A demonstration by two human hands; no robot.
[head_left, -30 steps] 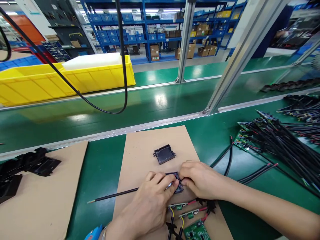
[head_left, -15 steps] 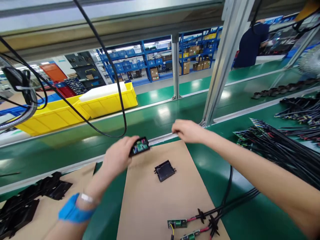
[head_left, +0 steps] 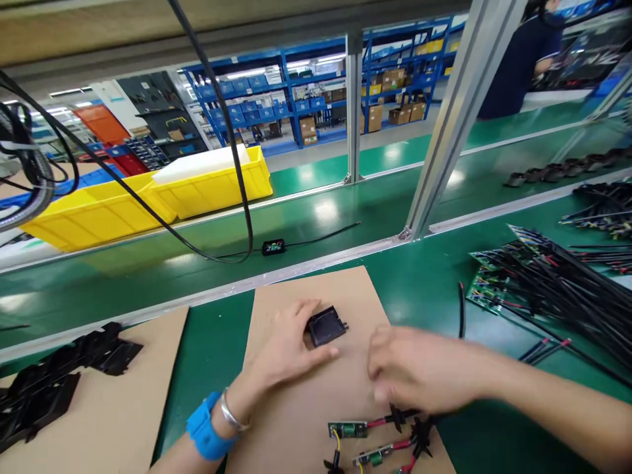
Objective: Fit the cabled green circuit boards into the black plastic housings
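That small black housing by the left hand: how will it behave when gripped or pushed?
The black housing looks like thin moulded plastic, so probably stiff and light. It lies flat on the cardboard sheet, so it should slide, not roll. Its small side tabs may snag or snap. The left hand touches its edge.

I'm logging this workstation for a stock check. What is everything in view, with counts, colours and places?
black housing shell: one, black, on centre cardboard sheet
assembled module: one, black with green board, on conveyor belt
small circuit boards: two or more, green, near edge
wired boards pile: many, black and green, right
black plastic parts: several, left cardboard
yellow bins: two, beyond belt
co-worker: one, dark top, far right
left hand: touching shell
right hand: blurred, above boards
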